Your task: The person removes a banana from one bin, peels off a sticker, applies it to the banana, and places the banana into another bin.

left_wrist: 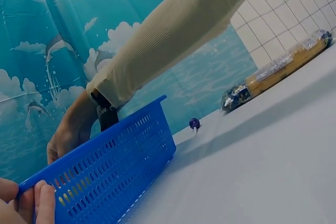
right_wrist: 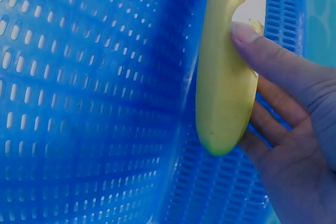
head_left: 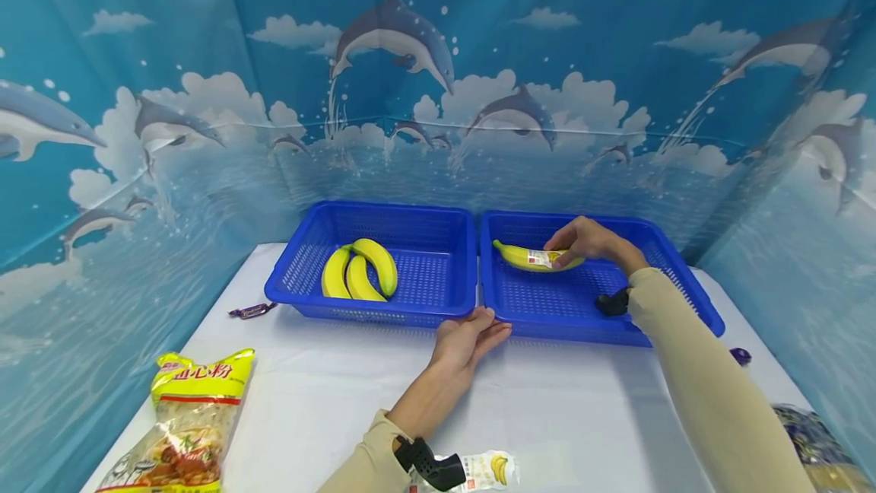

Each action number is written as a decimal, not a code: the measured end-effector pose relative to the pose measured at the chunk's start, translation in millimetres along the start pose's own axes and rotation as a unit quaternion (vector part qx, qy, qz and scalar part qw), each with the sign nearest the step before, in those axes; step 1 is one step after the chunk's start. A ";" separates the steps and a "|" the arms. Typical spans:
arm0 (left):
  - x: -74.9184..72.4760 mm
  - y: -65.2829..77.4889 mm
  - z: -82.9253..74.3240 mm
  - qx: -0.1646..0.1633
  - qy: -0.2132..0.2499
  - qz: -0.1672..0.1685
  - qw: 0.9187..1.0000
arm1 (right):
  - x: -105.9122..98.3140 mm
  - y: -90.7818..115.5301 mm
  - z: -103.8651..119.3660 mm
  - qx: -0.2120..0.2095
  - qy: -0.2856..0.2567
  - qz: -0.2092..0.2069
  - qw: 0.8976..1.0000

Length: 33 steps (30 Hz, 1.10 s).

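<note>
Right hand [head_left: 590, 240]: thumb and fingers grasping a curved yellow banana [head_left: 522, 257] with a white label, inside the right blue perforated plastic basket [head_left: 582, 330], toward its far edge; left hand [head_left: 461, 339]: fingers pinching that basket's rim, near left corner; three yellow bananas [head_left: 359, 278] in the left blue perforated plastic basket [head_left: 390, 313], toward its left edge.

The right arm [head_left: 698, 371] reaches farther, the right hand [head_left: 590, 242] pinching between thumb [right_wrist: 270, 53] and fingers [right_wrist: 283, 103]; the left arm [head_left: 426, 403] stretches nearer, the left hand [head_left: 467, 338] gripping.
</note>
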<state>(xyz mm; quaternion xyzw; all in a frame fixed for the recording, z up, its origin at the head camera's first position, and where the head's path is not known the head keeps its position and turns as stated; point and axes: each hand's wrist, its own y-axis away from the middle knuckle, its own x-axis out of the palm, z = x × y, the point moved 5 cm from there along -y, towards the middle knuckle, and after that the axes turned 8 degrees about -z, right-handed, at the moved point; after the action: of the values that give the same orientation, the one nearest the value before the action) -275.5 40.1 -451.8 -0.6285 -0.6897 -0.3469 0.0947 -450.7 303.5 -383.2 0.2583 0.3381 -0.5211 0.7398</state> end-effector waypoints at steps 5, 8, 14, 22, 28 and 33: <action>0.1 0.6 -0.2 0.000 -0.006 -0.004 1.000 | 3.5 -1.3 -7.0 0.013 0.008 0.003 1.000; -0.1 0.7 0.0 -0.003 -0.009 -0.004 1.000 | 6.6 -2.0 -11.5 0.021 0.016 0.009 1.000; -1.7 -0.2 0.0 -0.004 -0.007 -0.004 1.000 | 12.3 -3.1 -14.9 0.024 0.025 0.020 0.999; -0.4 -1.5 0.0 -0.005 0.001 0.001 1.000 | 15.1 -4.0 -16.9 0.034 0.055 0.008 0.998; -0.8 -1.8 0.3 -0.001 0.004 -0.002 1.000 | 15.3 -5.3 -14.9 0.033 0.054 0.008 0.998; -1.7 -2.5 1.1 0.000 0.004 -0.005 1.000 | 14.7 -5.5 -12.3 0.031 0.049 0.015 0.998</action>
<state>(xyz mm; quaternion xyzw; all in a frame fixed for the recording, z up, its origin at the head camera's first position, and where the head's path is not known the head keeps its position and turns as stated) -277.2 39.4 -454.4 -0.6234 -0.6929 -0.3496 0.0958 -455.4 302.0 -402.5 0.3111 0.3542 -0.5070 0.7217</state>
